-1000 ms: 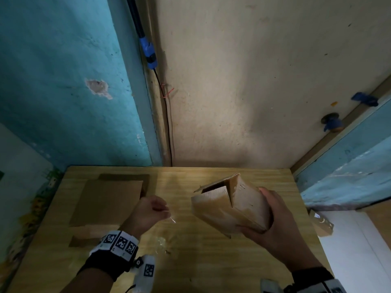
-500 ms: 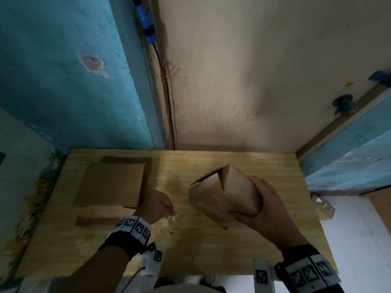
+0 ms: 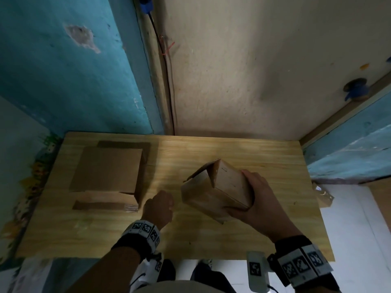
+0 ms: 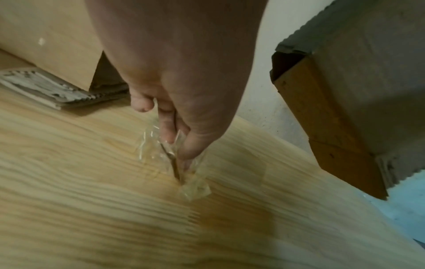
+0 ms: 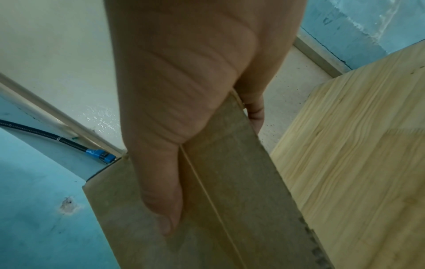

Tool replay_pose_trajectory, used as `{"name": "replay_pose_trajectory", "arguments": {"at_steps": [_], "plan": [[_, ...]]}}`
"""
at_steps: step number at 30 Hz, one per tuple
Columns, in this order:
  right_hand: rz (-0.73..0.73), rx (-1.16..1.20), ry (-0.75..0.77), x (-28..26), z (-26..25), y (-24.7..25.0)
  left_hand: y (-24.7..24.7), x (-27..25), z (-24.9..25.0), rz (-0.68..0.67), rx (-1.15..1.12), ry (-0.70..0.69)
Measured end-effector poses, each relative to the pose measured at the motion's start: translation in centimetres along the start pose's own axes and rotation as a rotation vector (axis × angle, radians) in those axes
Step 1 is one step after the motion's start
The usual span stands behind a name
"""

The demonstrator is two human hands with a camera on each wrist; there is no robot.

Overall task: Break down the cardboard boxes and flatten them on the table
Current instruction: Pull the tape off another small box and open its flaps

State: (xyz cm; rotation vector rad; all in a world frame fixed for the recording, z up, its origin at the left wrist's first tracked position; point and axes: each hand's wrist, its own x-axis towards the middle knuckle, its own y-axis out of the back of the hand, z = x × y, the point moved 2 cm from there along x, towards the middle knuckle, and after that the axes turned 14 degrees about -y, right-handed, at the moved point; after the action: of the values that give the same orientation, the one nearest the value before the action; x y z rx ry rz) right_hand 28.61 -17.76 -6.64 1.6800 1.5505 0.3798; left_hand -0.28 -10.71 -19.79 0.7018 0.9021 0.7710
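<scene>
Hands: right grips box, left pinches tape.

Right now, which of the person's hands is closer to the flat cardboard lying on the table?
Left. The left hand is just beside the flat cardboard, pinching clear tape; the right hand is farther off, holding the box.

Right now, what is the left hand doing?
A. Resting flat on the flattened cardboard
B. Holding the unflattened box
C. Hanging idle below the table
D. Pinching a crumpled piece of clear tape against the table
D: the left wrist view shows the left hand pinching clear tape down on the table.
</scene>
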Motion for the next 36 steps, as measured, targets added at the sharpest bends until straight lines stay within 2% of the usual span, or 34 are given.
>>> {"name": "replay_pose_trajectory", "arguments": {"at_steps": [2, 4, 7, 9, 11, 13, 14, 16, 18, 22, 25, 31, 34, 36], "plan": [[-0.008, -0.001, 0.002, -0.1, 0.0, -0.2, 0.0, -0.2, 0.5, 0.019, 0.108, -0.055], [-0.017, 0.003, 0.008, -0.2, 0.1, -0.4, 0.3, 0.2, 0.4, -0.024, 0.158, -0.058], [-0.037, 0.010, 0.018, -0.3, 0.2, -0.7, 1.5, 0.6, 0.4, -0.093, 0.034, -0.077], [-0.040, 0.011, 0.027, -0.5, 0.3, -0.8, 3.0, 0.7, 0.8, -0.045, -0.056, -0.107], [-0.036, 0.015, 0.041, -0.6, 0.2, -0.8, 4.9, 0.6, 1.3, 0.100, -0.201, -0.133], [-0.033, 0.013, 0.041, -0.7, -0.1, -0.7, 6.8, 0.1, 2.4, 0.225, -0.459, -0.158], [-0.030, 0.016, 0.039, -0.7, -0.3, -0.7, 7.7, -0.3, 3.2, 0.227, -0.623, -0.141], [-0.015, 0.034, 0.040, -0.9, -0.8, -0.5, 8.9, -1.0, 4.6, 0.131, -0.909, -0.047], [0.006, 0.065, 0.055, -1.0, -1.1, -0.4, 9.8, -1.6, 5.3, 0.045, -1.083, -0.005], [0.055, 0.140, 0.065, -1.6, -1.2, 0.1, 11.3, -2.9, 4.9, 0.006, -1.347, -0.040], [0.014, 0.146, 0.083, -2.3, -1.6, 0.2, 11.8, -3.8, 5.2, -0.039, -1.258, 0.008], [0.005, 0.141, 0.119, -3.4, -1.3, 0.3, 12.3, -5.3, 4.9, -0.261, -1.191, 0.085], [0.055, -0.048, 0.208, -3.8, -1.9, 0.2, 12.2, -5.7, 5.3, -0.302, -1.172, 0.043], [0.084, -0.156, 0.241, -3.8, -2.3, -0.3, 11.7, -5.9, 6.3, -0.273, -1.112, 0.036]]}}
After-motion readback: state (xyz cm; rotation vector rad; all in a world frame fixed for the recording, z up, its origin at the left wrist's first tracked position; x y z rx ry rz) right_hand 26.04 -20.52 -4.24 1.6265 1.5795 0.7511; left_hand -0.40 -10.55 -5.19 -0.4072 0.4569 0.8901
